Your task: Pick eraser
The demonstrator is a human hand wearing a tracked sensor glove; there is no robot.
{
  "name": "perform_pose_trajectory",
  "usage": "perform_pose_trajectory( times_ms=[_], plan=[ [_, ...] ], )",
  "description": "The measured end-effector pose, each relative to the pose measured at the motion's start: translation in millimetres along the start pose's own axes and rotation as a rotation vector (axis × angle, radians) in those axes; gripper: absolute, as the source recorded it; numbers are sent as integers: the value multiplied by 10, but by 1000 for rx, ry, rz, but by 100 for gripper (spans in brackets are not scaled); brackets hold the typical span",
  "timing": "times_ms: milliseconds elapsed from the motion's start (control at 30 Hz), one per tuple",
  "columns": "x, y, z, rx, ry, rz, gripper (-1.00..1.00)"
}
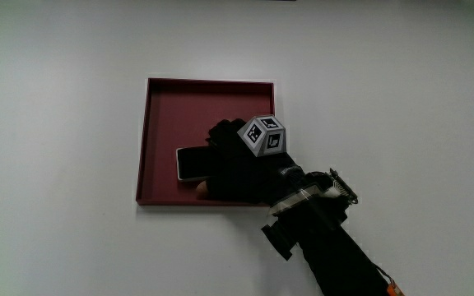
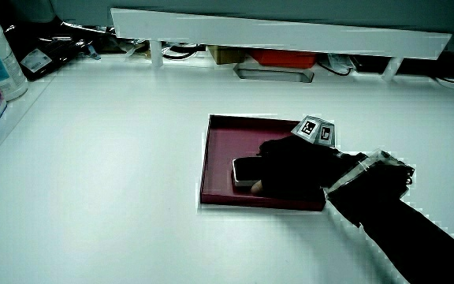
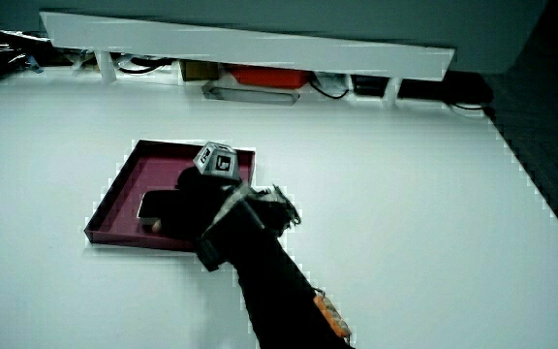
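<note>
Obs.: the tray (image 1: 163, 107), dark red and shallow, is sitting on the white table (image 1: 56, 164). The eraser (image 1: 192, 163) is lying flat on the tray floor, closer to the tray wall nearest the person than to the wall farthest from them; both side views are showing it there too (image 2: 247, 170) (image 3: 158, 206).

The hand (image 1: 237, 168) is resting over the eraser and covering about half of it. The patterned cube (image 1: 265, 136) is facing up. The fingers are curling down around the block, with one bare fingertip (image 1: 201, 188) pressing at its nearer long edge. It looks like a closed pinch across the width, though the glove is hiding the contact on the other edge.

Judgement: the eraser is probably light, stiff and slightly grippy, so little force is needed. Its low, flat profile is making the long edges the sensible place to take hold. The tray wall just beside it is crowding that nearer fingertip.
</note>
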Motion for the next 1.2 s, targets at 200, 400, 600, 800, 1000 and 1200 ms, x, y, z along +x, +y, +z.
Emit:
perform_pose_trajectory(
  times_ms=[200,400,600,800,1000,1200],
  plan=[
    [-10,-16,2,17,6,15,76],
    [-7,-15,-3,31,10,18,100],
    [-4,-28,14,49,22,39,100],
    [-150,-181,200,84,21,79,100],
    [-301,-366,347,106,14,138,100],
    [-481,-651,466,144,-8,219,100]
  ],
)
